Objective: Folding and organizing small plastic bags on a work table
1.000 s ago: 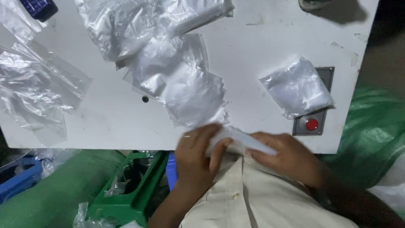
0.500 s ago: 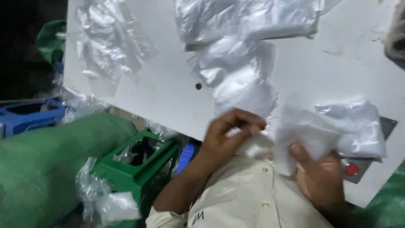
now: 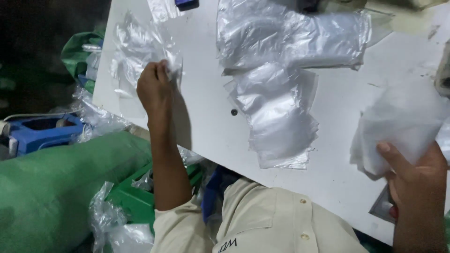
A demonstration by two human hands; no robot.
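The fingers (image 3: 164,70) of the left hand (image 3: 154,91) are pinched together on the edge of a clear plastic bag (image 3: 136,51), which lies flat near the left edge of the white table (image 3: 206,126). A folded white cloth (image 3: 403,124) is clamped by the right hand (image 3: 417,175), thumb on top, above the table's right side. Between the 2 hands, a stack of clear bags (image 3: 279,112) is spread. A green roll (image 3: 56,187) lies below the table.

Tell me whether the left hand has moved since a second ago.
Yes. The left hand left the table's near edge by the right hand and reached out left to the clear bags.
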